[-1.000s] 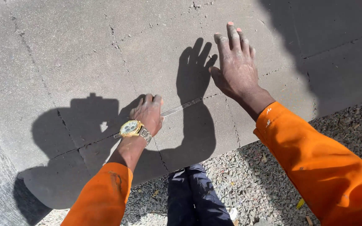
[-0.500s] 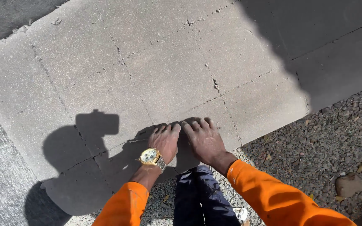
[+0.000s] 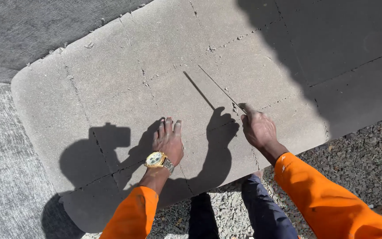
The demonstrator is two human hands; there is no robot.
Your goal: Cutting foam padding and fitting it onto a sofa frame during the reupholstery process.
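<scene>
Hard sunlight falls on a cracked grey slab (image 3: 111,79), grey carpet (image 3: 5,155) beside it, perhaps loose gravel (image 3: 359,155) below.

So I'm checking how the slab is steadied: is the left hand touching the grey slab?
Touching. The head view shows the left hand lying flat on the grey slab, fingers spread, no gap beneath them.

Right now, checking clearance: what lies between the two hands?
Head view: only bare grey slab and hand shadow between left hand and right hand, which holds a thin rod.

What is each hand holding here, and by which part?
Right hand grips a thin straight metal rod by its near end. Left hand holds nothing.
</scene>
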